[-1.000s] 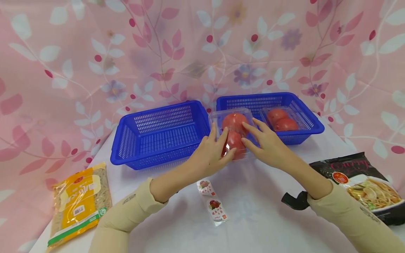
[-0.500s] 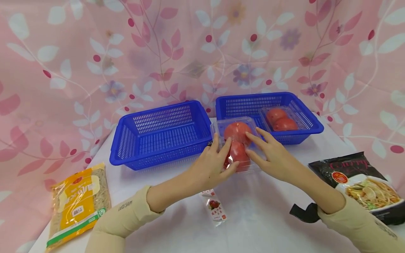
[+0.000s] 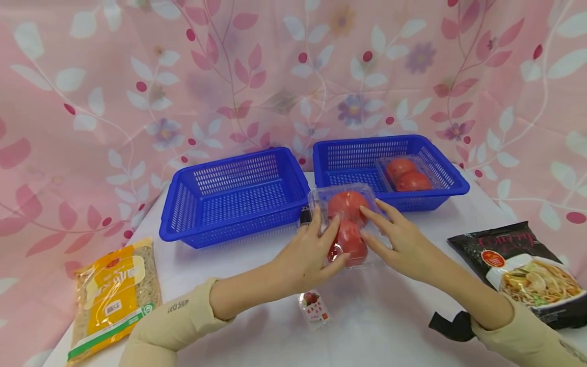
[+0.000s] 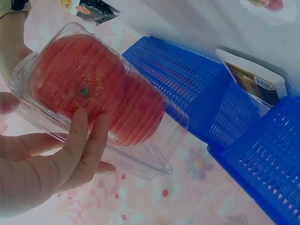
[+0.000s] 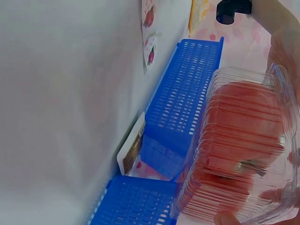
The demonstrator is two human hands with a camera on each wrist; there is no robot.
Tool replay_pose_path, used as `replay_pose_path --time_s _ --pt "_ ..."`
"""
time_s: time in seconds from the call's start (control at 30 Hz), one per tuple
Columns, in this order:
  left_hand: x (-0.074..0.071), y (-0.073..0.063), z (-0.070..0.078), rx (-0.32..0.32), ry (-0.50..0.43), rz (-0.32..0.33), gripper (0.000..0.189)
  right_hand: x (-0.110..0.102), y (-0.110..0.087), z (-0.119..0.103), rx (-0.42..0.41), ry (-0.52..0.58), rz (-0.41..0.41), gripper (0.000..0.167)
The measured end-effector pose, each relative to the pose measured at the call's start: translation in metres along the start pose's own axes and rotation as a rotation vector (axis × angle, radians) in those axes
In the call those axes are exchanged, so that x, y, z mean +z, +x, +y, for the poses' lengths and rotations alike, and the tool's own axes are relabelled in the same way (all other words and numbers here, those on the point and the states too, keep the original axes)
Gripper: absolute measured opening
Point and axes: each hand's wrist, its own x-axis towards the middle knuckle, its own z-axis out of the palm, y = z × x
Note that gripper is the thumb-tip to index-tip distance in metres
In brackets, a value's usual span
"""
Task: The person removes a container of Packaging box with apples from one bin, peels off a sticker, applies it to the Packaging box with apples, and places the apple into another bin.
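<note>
Both hands hold a clear plastic clamshell box (image 3: 321, 196) with two red tomatoes (image 3: 349, 243) inside, raised above the white table. My left hand (image 3: 302, 257) grips its left side, and my right hand (image 3: 408, 247) grips the right side, with fingertips on the lid. From below, the left wrist view shows the ribbed box bottom (image 4: 98, 89) and the left hand's fingers (image 4: 77, 136) against the box's edge. In the right wrist view the box (image 5: 234, 145) hides most of the right hand; a fingertip (image 5: 227, 219) shows at its lower edge.
A blue basket (image 3: 229, 232) stands left; the right blue basket (image 3: 426, 201) contains another tomato box (image 3: 410, 173). Between them leans a white pack with a barcode label (image 4: 253, 82). A yellow bag (image 3: 114, 295), black noodle pack (image 3: 518, 270), sticker strip (image 3: 314, 308) and black strap-like piece (image 3: 451, 326) lie around.
Both hands have drawn the tomato box back from the baskets toward the person. It now covers the upper part of the sticker strip.
</note>
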Motion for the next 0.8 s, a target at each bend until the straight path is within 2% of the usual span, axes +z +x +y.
replay_pose_path --time_s 0.13,0.4,0.8 --pt "0.004 -0.002 0.002 -0.003 0.004 -0.013 0.07 0.002 -0.003 0.001 0.002 0.005 -0.005 0.059" --pt "0.011 -0.006 -0.001 0.034 -0.011 -0.001 0.069 0.011 -0.007 0.006 -0.01 0.029 -0.013 0.056" --pt "0.024 -0.011 -0.007 0.015 -0.08 -0.064 0.069 0.027 -0.011 0.012 0.011 0.056 -0.033 0.054"
